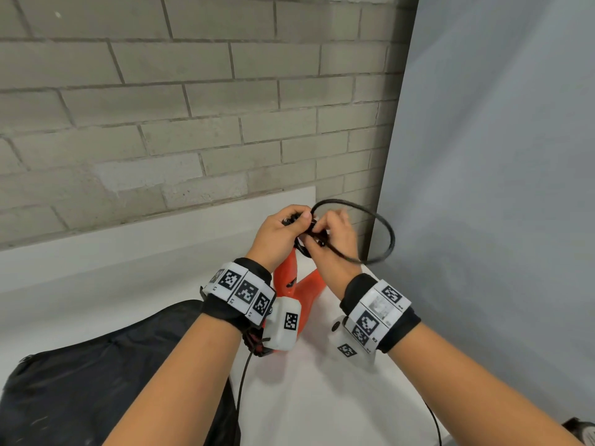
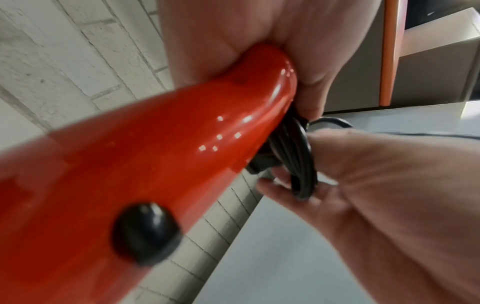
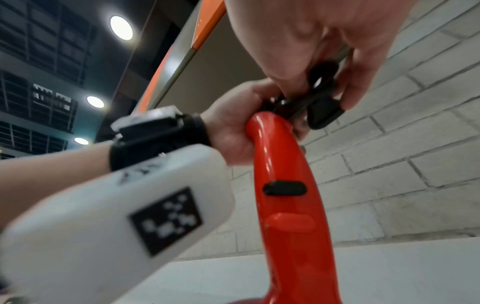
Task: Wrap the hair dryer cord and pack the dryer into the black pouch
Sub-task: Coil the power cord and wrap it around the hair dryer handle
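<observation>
The red hair dryer [image 1: 291,280] stands with its handle [image 3: 284,185] pointing up from the white table. My left hand [image 1: 296,223] grips the top end of the handle [image 2: 161,156], holding several black cord coils [image 2: 296,162] against it. My right hand [image 1: 317,235] pinches the black cord [image 1: 388,235] right beside the left hand; a wide loop of cord arcs out to the right. In the right wrist view its fingers [image 3: 361,82] hold the cord close to a black plug-like piece [image 3: 322,113]. The black pouch [image 1: 80,391] lies at the lower left, under my left forearm.
A grey brick wall [image 1: 193,107] runs behind the white table [image 1: 322,397]. A pale grey backdrop [image 1: 499,188] closes the right side. A thin black cable [image 1: 240,387] hangs from my left wristband. A dark object [image 1: 581,429] sits at the bottom right corner.
</observation>
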The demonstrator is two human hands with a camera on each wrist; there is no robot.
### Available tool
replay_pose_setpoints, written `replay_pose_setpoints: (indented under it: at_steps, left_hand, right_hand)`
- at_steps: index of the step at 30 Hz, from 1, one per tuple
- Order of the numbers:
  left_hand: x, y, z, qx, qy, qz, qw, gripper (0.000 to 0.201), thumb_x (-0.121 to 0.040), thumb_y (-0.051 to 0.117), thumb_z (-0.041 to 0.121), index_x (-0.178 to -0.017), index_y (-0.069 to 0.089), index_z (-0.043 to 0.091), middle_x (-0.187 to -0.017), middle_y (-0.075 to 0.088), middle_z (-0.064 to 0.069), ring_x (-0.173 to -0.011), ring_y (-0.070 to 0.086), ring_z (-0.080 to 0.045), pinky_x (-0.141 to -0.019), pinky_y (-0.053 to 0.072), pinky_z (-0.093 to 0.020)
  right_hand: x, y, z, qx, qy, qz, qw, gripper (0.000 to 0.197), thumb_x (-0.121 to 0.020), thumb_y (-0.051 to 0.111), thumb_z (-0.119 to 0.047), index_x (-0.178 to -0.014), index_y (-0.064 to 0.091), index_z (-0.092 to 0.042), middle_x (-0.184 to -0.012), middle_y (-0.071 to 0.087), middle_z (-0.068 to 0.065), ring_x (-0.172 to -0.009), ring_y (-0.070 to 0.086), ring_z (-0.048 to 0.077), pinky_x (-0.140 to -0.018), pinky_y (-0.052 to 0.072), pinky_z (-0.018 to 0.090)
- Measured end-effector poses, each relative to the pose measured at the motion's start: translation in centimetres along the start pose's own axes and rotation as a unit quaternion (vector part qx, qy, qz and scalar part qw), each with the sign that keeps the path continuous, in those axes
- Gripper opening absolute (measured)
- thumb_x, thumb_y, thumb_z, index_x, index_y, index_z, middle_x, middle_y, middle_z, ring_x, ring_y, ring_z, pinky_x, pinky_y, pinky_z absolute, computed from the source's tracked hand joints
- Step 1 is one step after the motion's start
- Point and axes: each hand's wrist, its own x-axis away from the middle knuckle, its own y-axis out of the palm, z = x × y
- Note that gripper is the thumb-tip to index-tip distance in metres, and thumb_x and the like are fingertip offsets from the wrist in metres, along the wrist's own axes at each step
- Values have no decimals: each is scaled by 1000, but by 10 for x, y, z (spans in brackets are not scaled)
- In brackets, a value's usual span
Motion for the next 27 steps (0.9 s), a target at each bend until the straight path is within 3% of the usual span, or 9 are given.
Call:
replay_pose_setpoints:
  at_steps: [4, 9, 13, 15, 18, 21, 23, 25, 27]
  left_hand:
    - [4, 13, 1, -4, 12, -33, 999, 15, -89, 51, 5, -85, 59, 17, -78, 59, 5, -63, 57, 12, -66, 44, -3]
    - [4, 13, 3, -5, 12, -26, 1000, 18, -90, 48, 4, -103, 59, 8, -70, 55, 3, -49, 53, 7, -56, 42, -5]
    - [2, 13, 0, -15, 19, -10, 1000, 22, -91, 48, 6, -108, 61, 11, -61, 47, -3, -43, 46, 1, -50, 39, -10]
    - [-1, 8, -1, -12, 7, 15, 1000, 19, -90, 49, 8, -104, 62, 13, -62, 48, -2, -44, 45, 0, -50, 40, -12]
    - [-5, -1, -2, -18, -7, 29, 999, 18, -91, 49, 9, -104, 62, 8, -64, 49, -1, -43, 46, 0, -49, 40, -10]
    - [-6, -4, -2, -27, -2, 25, 999, 22, -91, 49, 8, -108, 61, 1, -67, 54, 1, -43, 47, 0, -49, 40, -10]
    - [-6, -3, -1, -27, 3, 19, 999, 22, -91, 48, 6, -107, 62, 1, -71, 59, 4, -42, 49, -1, -50, 42, -10]
    - [-4, 0, 0, -30, 11, 9, 999, 21, -91, 48, 6, -105, 64, 5, -69, 62, 6, -42, 51, -1, -52, 43, -10]
    - [-4, 0, 0, -29, 19, -6, 999, 21, -91, 48, 6, -100, 66, 13, -59, 62, 9, -42, 51, -2, -54, 44, -10]
  right_hand:
    - [-10, -2, 0, -60, 90, -34, 994, 23, -85, 47, 5, -93, 46, -16, -82, 49, 4, -71, 48, 12, -65, 44, 18]
    - [-13, -24, 17, 38, 26, -201, 978, 18, -88, 48, -19, -104, 52, -11, -81, 61, -1, -72, 58, 12, -66, 47, 15]
    - [-1, -36, 48, 76, 58, -278, 956, 24, -92, 38, -34, -98, 54, -17, -73, 55, -10, -66, 50, 4, -70, 42, 25]
    - [8, -39, 67, 135, 114, -296, 938, 25, -96, 37, -28, -89, 55, -11, -75, 56, 3, -70, 50, 15, -72, 43, 34]
    - [16, -45, 93, 295, 216, -401, 840, 22, -95, 37, -20, -95, 58, -12, -102, 61, 12, -97, 56, 28, -89, 44, 35]
    - [17, -40, 88, 373, 245, -529, 722, 27, -91, 44, -12, -111, 61, -9, -110, 59, 10, -104, 53, 24, -92, 42, 29]
    - [12, -36, 77, 407, 226, -547, 696, 31, -91, 47, -16, -119, 58, -10, -113, 59, 8, -105, 54, 23, -86, 44, 26]
    - [6, -31, 68, 389, 190, -506, 746, 35, -92, 48, -19, -126, 51, -14, -124, 58, 8, -111, 53, 24, -92, 42, 29]
    - [0, -27, 58, 250, 181, -428, 849, 37, -92, 49, -20, -128, 47, -14, -124, 56, 8, -104, 53, 20, -88, 40, 27]
